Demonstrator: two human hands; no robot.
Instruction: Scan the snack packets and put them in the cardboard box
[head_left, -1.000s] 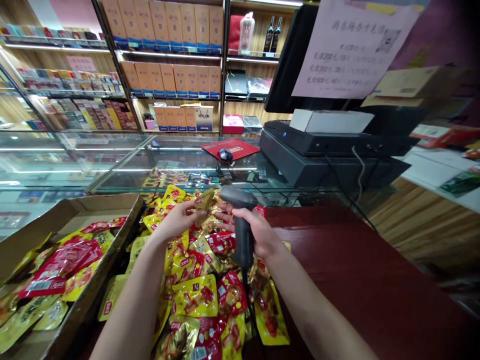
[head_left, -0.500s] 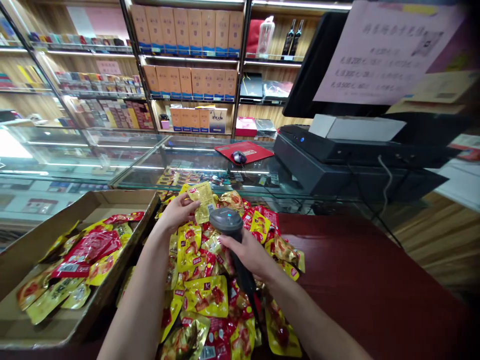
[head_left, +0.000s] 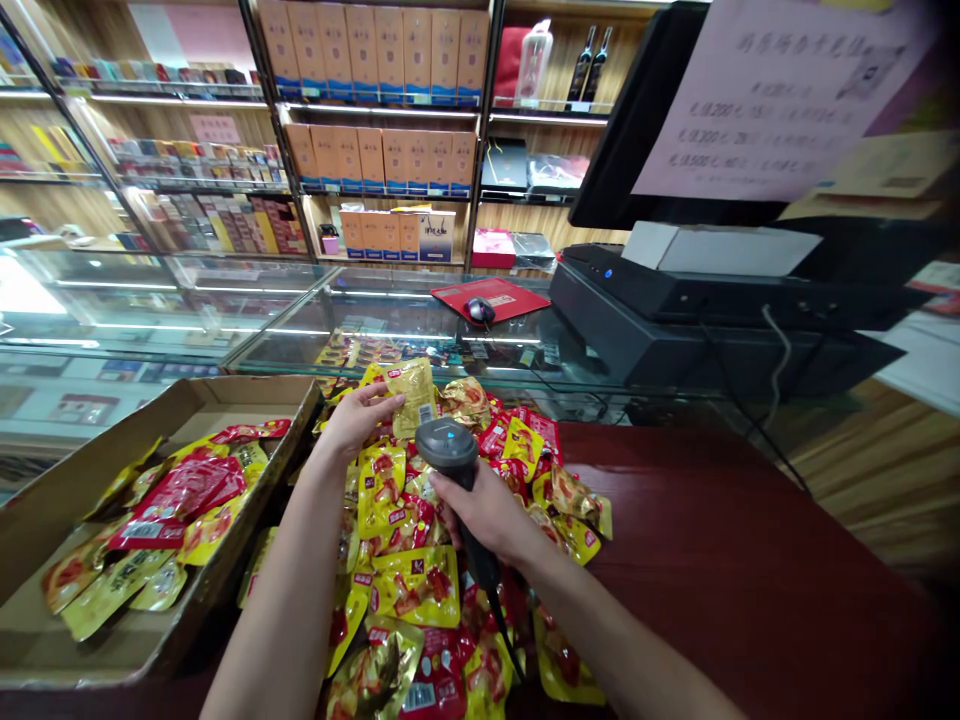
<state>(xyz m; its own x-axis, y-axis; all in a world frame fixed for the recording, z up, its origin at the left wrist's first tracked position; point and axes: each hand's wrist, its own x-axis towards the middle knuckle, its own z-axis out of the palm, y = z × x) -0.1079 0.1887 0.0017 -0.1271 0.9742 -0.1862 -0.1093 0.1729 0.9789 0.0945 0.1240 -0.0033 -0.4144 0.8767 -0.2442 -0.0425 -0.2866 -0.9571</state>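
Observation:
My left hand [head_left: 358,418] pinches a gold snack packet [head_left: 411,392] by its left edge, and a barcode shows near the packet's bottom. My right hand [head_left: 487,512] is wrapped round the handle of a black barcode scanner [head_left: 448,446], whose head is just below that packet and has a small blue light on top. Beneath both hands spreads a heap of yellow, red and gold snack packets [head_left: 416,588] on the dark red table. The fingers behind the scanner's handle are partly hidden.
At left stands an open cardboard box [head_left: 161,640] with several packets inside. A glass counter [head_left: 360,312] lies beyond, with a computer mouse [head_left: 479,310] on a red mat [head_left: 517,299]. The black monitor [head_left: 622,120] and cash drawer [head_left: 637,335] are at right.
The gold packet has shifted slightly right in my left hand's grip. The scanner in my right hand has moved a little left, closer beneath the packet's barcode.

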